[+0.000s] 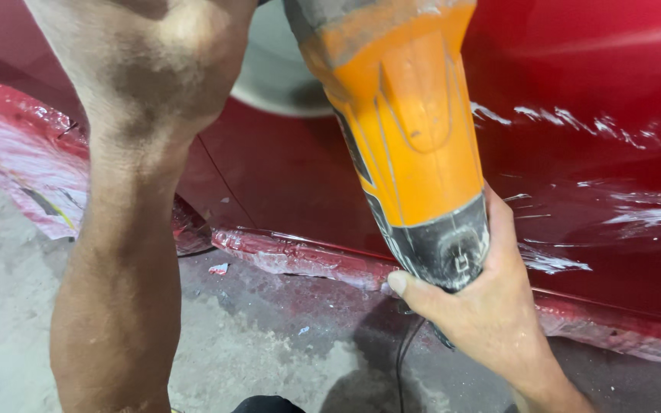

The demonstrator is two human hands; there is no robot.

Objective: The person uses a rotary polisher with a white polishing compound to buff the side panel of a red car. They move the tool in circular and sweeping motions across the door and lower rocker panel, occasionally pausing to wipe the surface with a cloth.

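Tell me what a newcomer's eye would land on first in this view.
First comes the big orange power polisher, running down the middle of the view, its dark rear end gripped by the right hand at lower right. Behind it spreads the glossy red car body panel, streaked with white smears. At left, the person's bare left forearm reaches up out of the frame, above the grey concrete floor.

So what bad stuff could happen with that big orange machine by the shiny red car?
1. The right hand grips only the rear end of the orange polisher; it might twist or slip.
2. The black cord hangs by the wrist toward the concrete floor; it could snag or trip someone.
3. The white pad sits against the red car panel, already streaked with residue; staying in one spot might mark the paint.
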